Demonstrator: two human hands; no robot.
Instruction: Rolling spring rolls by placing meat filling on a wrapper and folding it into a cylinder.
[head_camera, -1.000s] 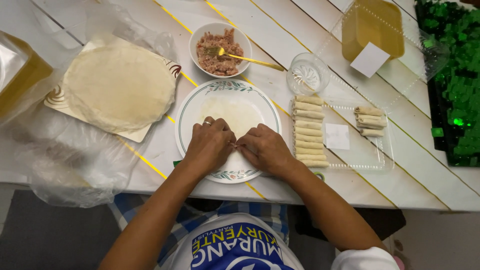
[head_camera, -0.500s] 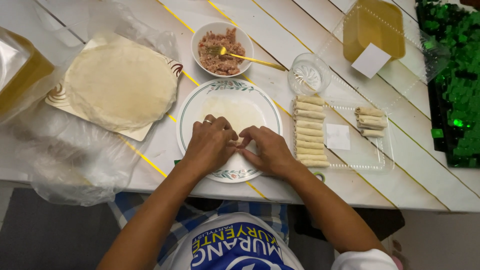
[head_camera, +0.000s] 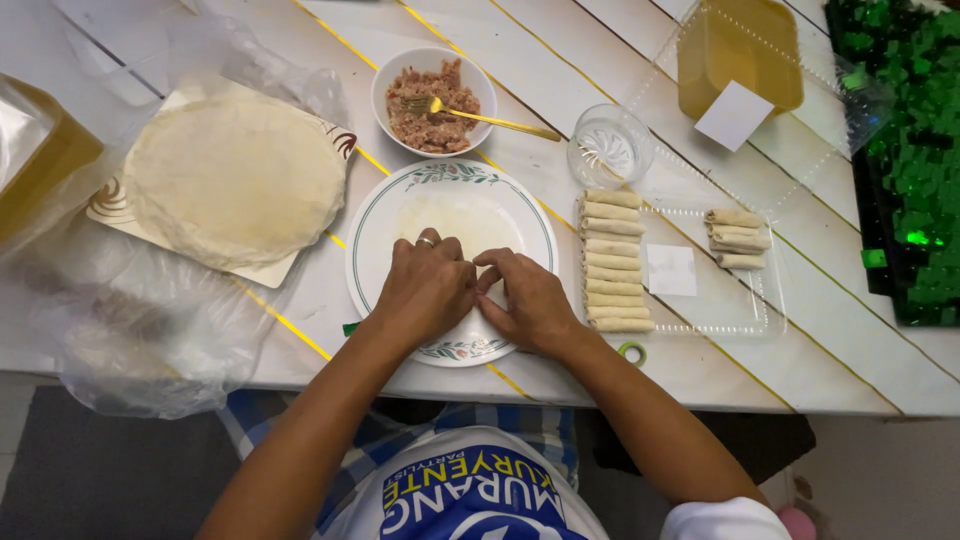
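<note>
A thin pale wrapper (head_camera: 470, 215) lies spread on a white plate (head_camera: 372, 225) with a green patterned rim. My left hand (head_camera: 425, 288) and my right hand (head_camera: 525, 300) rest side by side on the wrapper's near edge, fingers curled over it and fingertips almost touching. What lies under the fingers is hidden. A ring shows on my left hand.
A stack of round wrappers (head_camera: 235, 180) lies on a board at the left. A bowl of minced filling (head_camera: 432, 95) with a gold fork stands behind the plate. A clear tray (head_camera: 735, 300) holds several finished rolls (head_camera: 615, 262). A small glass (head_camera: 608, 148) and a lidded yellow container (head_camera: 738, 45) are beyond.
My hands have drawn closer together and moved slightly away from me over the wrapper, rolling its near edge forward.
</note>
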